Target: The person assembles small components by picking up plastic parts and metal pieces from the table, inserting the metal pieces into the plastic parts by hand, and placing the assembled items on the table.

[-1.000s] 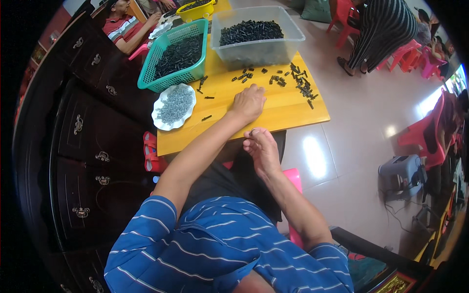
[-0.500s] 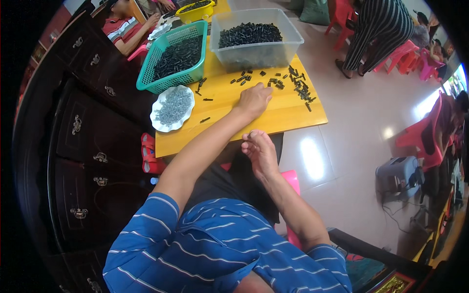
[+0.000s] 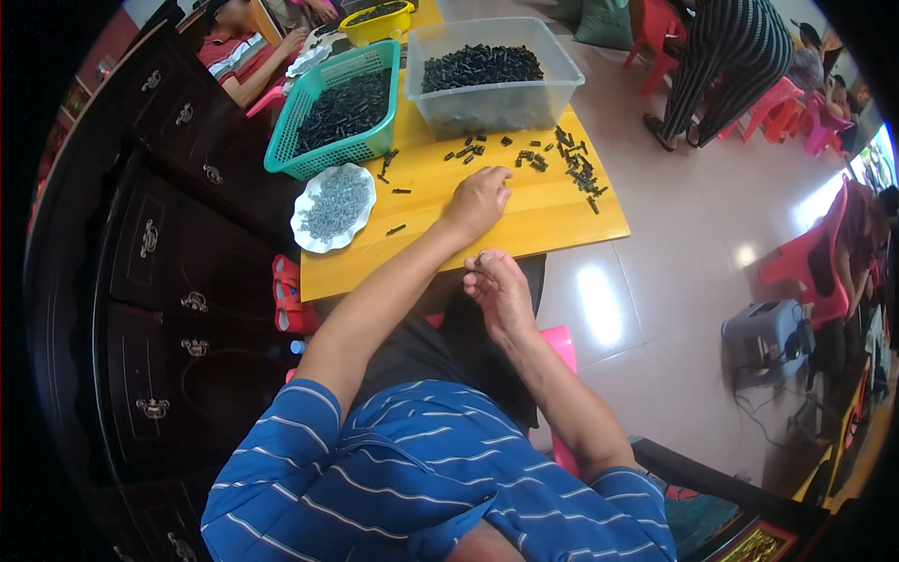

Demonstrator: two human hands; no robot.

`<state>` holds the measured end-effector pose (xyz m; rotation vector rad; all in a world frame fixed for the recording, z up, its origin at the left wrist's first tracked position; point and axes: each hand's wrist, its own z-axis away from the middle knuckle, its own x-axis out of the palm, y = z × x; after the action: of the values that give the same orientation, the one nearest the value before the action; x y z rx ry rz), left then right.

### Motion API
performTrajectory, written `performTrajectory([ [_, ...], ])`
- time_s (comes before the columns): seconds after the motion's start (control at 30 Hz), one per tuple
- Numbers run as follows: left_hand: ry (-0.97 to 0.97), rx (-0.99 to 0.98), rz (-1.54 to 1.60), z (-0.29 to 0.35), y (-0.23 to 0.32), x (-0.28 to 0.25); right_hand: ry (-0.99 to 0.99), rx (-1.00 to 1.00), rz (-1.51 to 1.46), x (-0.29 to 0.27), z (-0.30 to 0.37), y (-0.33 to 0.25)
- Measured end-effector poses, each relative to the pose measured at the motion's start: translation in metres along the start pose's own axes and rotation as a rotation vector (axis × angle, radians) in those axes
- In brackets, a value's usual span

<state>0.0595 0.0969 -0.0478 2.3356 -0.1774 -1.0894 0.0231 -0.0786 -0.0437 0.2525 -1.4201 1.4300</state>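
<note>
My left hand (image 3: 479, 201) is over the yellow tabletop, palm down with its fingers curled; what it holds, if anything, is hidden. Just off the near table edge, my right hand (image 3: 501, 288) is pinched, with a bit of something small and dark at its fingertips. Small black cylindrical parts (image 3: 530, 159) lie loose beyond my left hand. More of them form a strip (image 3: 582, 170) along the right side of the table. A white scalloped plate (image 3: 305, 234) of small clear pieces sits to the left, with a few single black parts (image 3: 397, 229) beside it.
A green basket (image 3: 281, 159) and a clear plastic bin (image 3: 468, 103), both full of black parts, stand at the table's far side. A yellow basket (image 3: 386, 31) is behind. Dark drawers (image 3: 159, 281) flank the left. Other people sit or bend nearby.
My left hand has drawn back slightly toward me and left, away from the loose black parts. My right hand stays pinched in nearly the same place.
</note>
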Motion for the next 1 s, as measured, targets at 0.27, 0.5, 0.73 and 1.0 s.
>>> performTrajectory([
  [0.27, 0.037, -0.058, -0.102, -0.010, -0.009, 0.006, -0.006, 0.019, -0.004, 0.001, 0.000, -0.001],
  [0.5, 0.026, -0.063, -0.093, -0.010, -0.007, 0.005, -0.027, 0.030, 0.015, 0.005, 0.003, -0.005],
  [0.73, 0.016, -0.072, -0.096, -0.002, -0.008, -0.007, -0.049, 0.039, 0.051, 0.006, 0.003, -0.004],
  [1.0, -0.026, -0.072, -0.055, 0.005, -0.015, -0.019, -0.030, 0.054, 0.067, 0.006, 0.003, -0.004],
])
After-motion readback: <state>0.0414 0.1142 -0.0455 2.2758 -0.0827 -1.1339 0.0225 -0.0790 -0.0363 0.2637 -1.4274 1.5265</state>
